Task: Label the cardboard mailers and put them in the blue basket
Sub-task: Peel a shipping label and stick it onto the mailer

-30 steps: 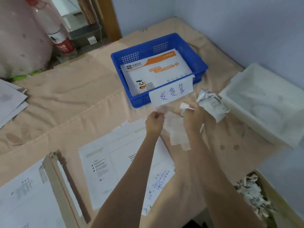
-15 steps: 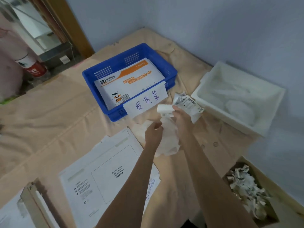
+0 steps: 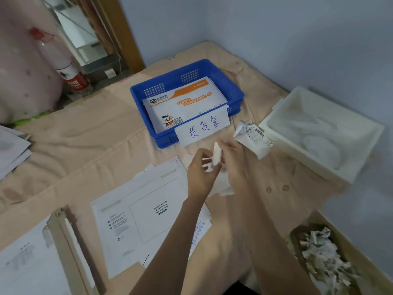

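Peeling looks to be the step in hand: both hands meet over the cloth just in front of the basket (image 3: 234, 88), working a small white label (image 3: 217, 155). The right hand (image 3: 235, 165) has its fingers curled round the label, which stands nearly on edge. The left hand (image 3: 200, 173) reaches in with its fingertips curled at the label's lower edge and seems to pinch a thin flap there, though blur hides the exact contact. One mailer (image 3: 185, 105) already lies in the basket, behind the handwritten sign (image 3: 203, 126) on its front wall. Another mailer (image 3: 148, 211) lies flat on the cloth below the hands, its printed waybill box bare, so it is not yet labelled.

The chief risk is the sticky face folding onto itself or onto the fingers, since the label is bent and held at a steep angle. A torn backing is also likely if the pull is uneven. Loose white scraps beneath the hands could catch on the adhesive. Laid down crooked, the label would miss the box and wrinkle. A crumpled waybill (image 3: 253, 137) lies just right of the hands.
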`<action>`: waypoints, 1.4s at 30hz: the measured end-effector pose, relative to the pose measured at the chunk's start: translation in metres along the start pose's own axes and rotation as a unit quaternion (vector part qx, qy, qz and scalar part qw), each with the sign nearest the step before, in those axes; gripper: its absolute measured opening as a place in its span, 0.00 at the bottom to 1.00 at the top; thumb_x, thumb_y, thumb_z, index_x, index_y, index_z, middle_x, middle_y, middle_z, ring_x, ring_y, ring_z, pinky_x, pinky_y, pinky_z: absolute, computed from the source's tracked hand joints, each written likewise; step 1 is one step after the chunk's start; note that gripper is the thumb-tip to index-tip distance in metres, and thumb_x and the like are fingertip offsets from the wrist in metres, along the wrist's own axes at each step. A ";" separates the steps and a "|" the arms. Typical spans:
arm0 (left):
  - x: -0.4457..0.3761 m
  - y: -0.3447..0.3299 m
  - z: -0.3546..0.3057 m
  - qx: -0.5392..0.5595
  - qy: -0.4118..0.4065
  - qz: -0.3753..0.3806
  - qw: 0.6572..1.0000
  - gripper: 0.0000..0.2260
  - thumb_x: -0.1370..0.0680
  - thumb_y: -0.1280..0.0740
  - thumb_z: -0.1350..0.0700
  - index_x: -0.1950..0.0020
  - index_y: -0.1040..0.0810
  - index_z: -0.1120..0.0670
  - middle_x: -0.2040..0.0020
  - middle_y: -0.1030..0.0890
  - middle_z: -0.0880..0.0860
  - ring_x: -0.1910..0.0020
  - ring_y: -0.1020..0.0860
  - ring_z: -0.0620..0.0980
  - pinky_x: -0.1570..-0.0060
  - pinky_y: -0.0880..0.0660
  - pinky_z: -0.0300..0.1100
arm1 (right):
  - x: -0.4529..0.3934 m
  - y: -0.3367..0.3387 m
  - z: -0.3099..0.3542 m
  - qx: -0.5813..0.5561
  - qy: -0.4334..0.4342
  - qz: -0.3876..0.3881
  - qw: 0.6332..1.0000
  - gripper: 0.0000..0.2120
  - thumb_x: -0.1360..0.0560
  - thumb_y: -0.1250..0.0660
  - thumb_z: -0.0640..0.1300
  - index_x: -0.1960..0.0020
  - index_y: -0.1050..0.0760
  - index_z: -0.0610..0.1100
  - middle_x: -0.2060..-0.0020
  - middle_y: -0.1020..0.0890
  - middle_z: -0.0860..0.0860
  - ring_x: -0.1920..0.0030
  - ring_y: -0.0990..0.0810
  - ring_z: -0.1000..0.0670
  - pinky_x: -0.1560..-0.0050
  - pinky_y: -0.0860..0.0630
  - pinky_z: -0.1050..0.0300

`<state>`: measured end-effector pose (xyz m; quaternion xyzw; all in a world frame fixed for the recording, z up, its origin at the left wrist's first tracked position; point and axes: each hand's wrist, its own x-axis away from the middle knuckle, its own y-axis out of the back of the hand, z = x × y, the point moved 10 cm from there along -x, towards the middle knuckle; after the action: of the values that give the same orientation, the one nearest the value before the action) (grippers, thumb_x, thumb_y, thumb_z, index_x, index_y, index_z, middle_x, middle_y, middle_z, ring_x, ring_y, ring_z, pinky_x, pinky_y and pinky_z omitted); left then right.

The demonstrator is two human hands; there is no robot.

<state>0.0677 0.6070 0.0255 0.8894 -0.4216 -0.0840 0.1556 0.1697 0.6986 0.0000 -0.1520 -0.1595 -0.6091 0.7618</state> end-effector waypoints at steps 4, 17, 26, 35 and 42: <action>0.012 0.019 0.021 0.043 0.069 -0.050 0.995 0.05 0.27 0.29 0.63 0.55 0.24 0.57 0.58 0.21 0.44 0.61 0.20 0.38 0.56 0.23 0.36 | 0.014 -0.013 -0.027 -0.017 -0.050 0.071 0.996 0.11 0.24 0.39 0.36 0.48 0.19 0.37 0.49 0.17 0.40 0.50 0.18 0.44 0.52 0.23 0.52; 0.051 0.041 0.056 0.191 0.249 -0.098 0.945 0.10 0.21 0.34 0.54 0.59 0.22 0.59 0.63 0.18 0.55 0.63 0.17 0.52 0.60 0.19 0.48 | 0.053 -0.037 -0.040 -0.003 -0.021 0.165 0.986 0.07 0.30 0.31 0.27 0.54 0.20 0.36 0.62 0.18 0.46 0.61 0.18 0.50 0.62 0.22 0.64; 0.058 0.058 0.056 0.198 0.255 -0.106 0.940 0.08 0.20 0.36 0.54 0.53 0.23 0.57 0.59 0.18 0.59 0.66 0.19 0.54 0.69 0.22 0.40 | 0.063 -0.047 -0.041 0.027 -0.003 0.180 0.983 0.10 0.29 0.32 0.28 0.49 0.21 0.33 0.61 0.19 0.49 0.68 0.19 0.61 0.68 0.26 0.69; 0.055 0.074 0.057 0.143 0.219 -0.105 0.960 0.06 0.21 0.36 0.56 0.53 0.22 0.56 0.62 0.16 0.58 0.65 0.17 0.55 0.66 0.21 0.43 | 0.069 -0.060 -0.040 0.010 -0.011 0.190 0.982 0.06 0.28 0.31 0.33 0.53 0.17 0.40 0.61 0.15 0.47 0.63 0.16 0.51 0.64 0.21 0.62; 0.054 0.089 0.055 0.136 0.181 -0.140 0.964 0.02 0.23 0.32 0.58 0.54 0.22 0.57 0.58 0.18 0.55 0.61 0.17 0.50 0.61 0.20 0.41 | 0.068 -0.065 -0.043 0.034 -0.005 0.192 0.981 0.07 0.29 0.29 0.33 0.58 0.17 0.43 0.61 0.18 0.49 0.67 0.21 0.57 0.63 0.24 0.65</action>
<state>0.0217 0.5011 0.0035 0.9528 -0.2647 0.1156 0.0936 0.1231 0.6068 -0.0073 -0.1566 -0.1514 -0.4451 0.8686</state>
